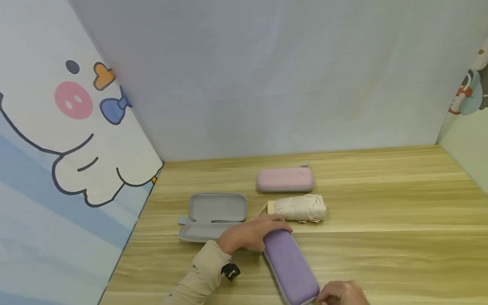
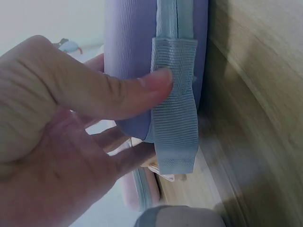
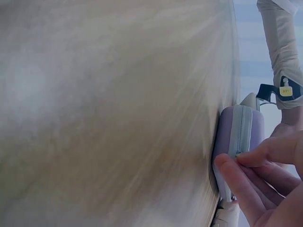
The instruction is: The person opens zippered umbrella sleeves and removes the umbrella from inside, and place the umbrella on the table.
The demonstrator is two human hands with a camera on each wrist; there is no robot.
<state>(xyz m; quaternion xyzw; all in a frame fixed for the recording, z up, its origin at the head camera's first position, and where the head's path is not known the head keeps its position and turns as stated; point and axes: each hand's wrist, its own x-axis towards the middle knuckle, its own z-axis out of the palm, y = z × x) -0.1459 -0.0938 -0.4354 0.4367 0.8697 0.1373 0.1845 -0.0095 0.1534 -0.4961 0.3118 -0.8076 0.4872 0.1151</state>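
Note:
A purple zip case (image 1: 291,269) lies slanted on the table, closed on top, with a pale grey zipper (image 3: 240,127) along its side. My left hand (image 1: 253,233) grips the far end of this case. In the left wrist view its thumb (image 2: 128,92) presses the side by a grey fabric tab (image 2: 175,109). At the near right corner my right hand (image 1: 343,292) pinches the small zipper pull (image 3: 238,153) between thumb and index finger; the pull is mostly covered by the fingertips.
An open grey case (image 1: 217,207) lies left, partly behind my left forearm. Beyond the purple case are a folded cream umbrella (image 1: 299,208) and a closed pink case (image 1: 285,179). A pale wall (image 1: 286,84) stands behind the wooden table (image 1: 400,237).

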